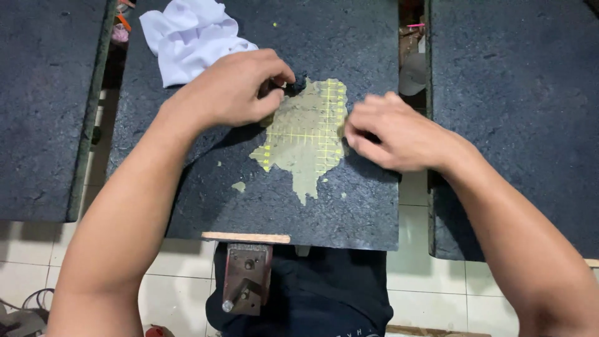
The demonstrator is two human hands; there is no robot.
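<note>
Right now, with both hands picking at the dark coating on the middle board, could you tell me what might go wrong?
1. The left hand pinches the dark coating's edge by the bared yellow-lined patch; a hard pull may tear it raggedly.
2. The right hand works at the patch's other edge, so fingertips could scrape on the rough surface.
3. The white cloth lies close behind the left hand and might catch loose flakes.

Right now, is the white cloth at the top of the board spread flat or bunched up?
Bunched up. The white cloth lies crumpled in folds on the dark board, just beyond the left hand, not smoothed out.
</note>
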